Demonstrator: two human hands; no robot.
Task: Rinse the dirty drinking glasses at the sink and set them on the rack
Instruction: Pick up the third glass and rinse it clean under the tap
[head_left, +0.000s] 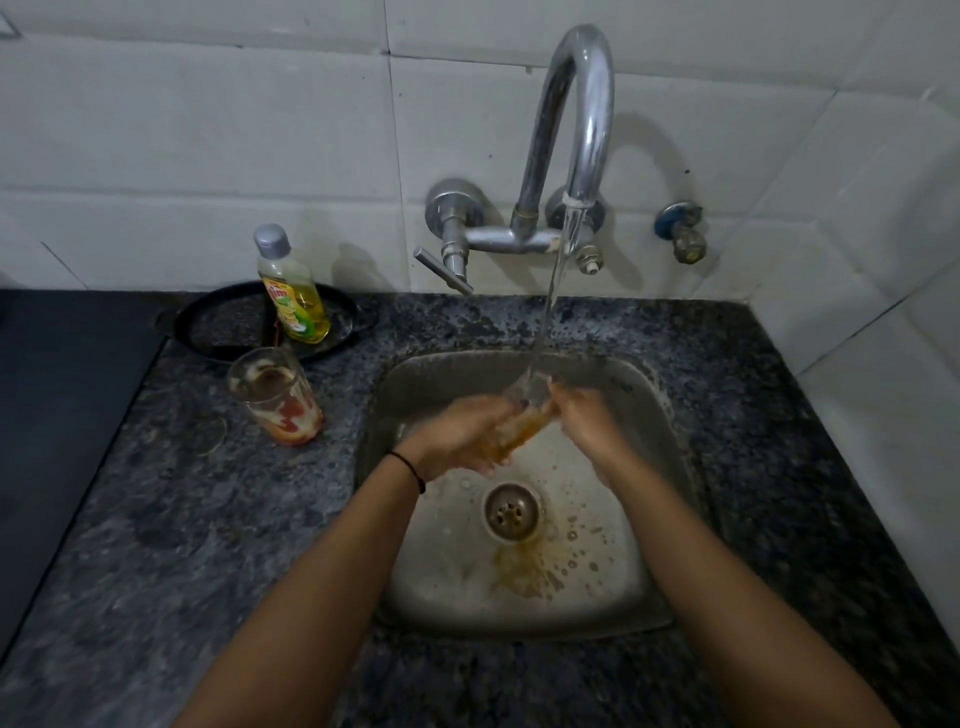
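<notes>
Over the steel sink (644, 395) I hold a drinking glass (524, 423) tilted under the running water; orange-brown liquid shows inside it. My left hand (462, 434) wraps around its lower part. My right hand (584, 421) grips it near the rim, where the stream from the tap (576, 130) lands. A second dirty glass (275, 397) with red residue at its bottom stands upright on the counter left of the sink. No rack is in view.
A dish soap bottle (293, 291) stands on a black pan (208, 322) at the back left of the speckled granite counter (208, 545). Orange stains lie by the sink drain (511, 512). A dark stove surface (57, 395) is at far left. A wall valve (683, 231) sits right of the tap.
</notes>
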